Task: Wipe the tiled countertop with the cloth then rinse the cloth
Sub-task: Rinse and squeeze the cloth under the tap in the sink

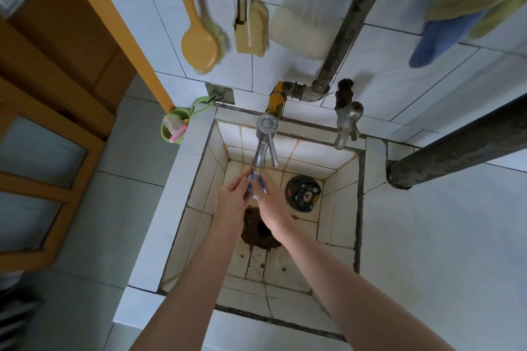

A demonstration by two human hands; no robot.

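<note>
Head view: the left hand (232, 198) and right hand (269, 204) meet just below the chrome faucet (263, 142), both pinching the bunched blue cloth (252, 179) between them. A good rinse probably means kneading and squeezing it directly beneath that spout.

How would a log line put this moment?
step: rinse | cloth: under tap | left hand: holds cloth | right hand: holds cloth

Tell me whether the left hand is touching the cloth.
Touching. The head view shows the left hand pinching the blue cloth under the faucet, with no gap between them.
</note>
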